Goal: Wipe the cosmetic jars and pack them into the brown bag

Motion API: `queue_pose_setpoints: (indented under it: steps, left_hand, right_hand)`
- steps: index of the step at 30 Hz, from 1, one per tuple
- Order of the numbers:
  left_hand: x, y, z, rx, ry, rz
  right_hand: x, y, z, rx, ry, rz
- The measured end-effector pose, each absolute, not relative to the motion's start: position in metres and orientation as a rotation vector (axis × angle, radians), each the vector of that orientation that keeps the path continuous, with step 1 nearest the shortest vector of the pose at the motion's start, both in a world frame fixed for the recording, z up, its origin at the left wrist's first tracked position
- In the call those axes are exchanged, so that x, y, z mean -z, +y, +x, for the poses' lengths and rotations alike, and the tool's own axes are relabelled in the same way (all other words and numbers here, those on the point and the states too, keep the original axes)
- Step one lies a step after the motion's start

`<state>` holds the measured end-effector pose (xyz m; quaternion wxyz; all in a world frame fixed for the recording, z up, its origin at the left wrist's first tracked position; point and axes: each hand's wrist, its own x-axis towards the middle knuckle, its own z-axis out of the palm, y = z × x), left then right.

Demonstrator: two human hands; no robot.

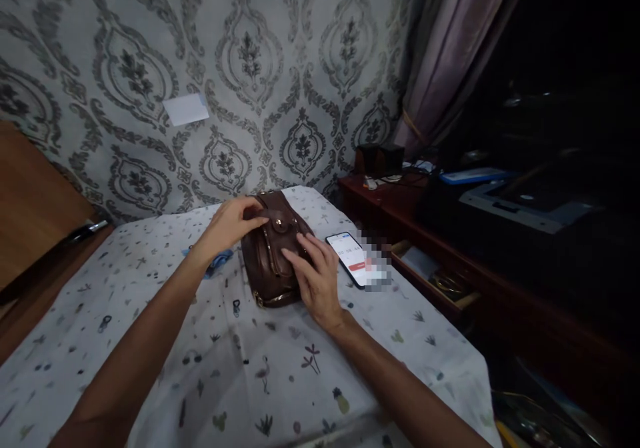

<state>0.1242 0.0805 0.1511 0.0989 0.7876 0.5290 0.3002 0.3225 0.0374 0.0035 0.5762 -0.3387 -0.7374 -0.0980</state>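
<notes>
A brown leather handbag with gold zips and a round metal stud on its pocket flap lies on a white printed cloth. My left hand rests at its upper left side, thumb reaching toward the flap and fingers apart from the thumb. Along the bag's right side is my right hand, its fingers spread and lying on the leather by the front pocket. The inside of the bag is hidden.
Right of the bag lies a phone with a lit screen, its edge partly pixelated. A crumpled blue cloth sits left, behind my forearm. An open drawer juts from the dark red desk. A wooden panel stands at left.
</notes>
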Motion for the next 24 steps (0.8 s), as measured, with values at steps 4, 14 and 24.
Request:
queue_pose_setpoints:
  steps: [4, 14, 24]
  left_hand:
    - [-0.145, 0.077, 0.122, -0.883, 1.744, 2.352]
    - [-0.143, 0.064, 0.133, -0.999, 1.768, 2.314]
    - [-0.132, 0.054, 0.129, -1.026, 1.534, 2.126]
  right_hand:
    - [-0.004, 0.037, 0.321, 0.306, -1.795, -0.749]
    - [-0.007, 0.034, 0.321, 0.337, -1.806, -0.754]
    - [-0.006, 0.034, 0.321, 0.426, -1.898, -0.872]
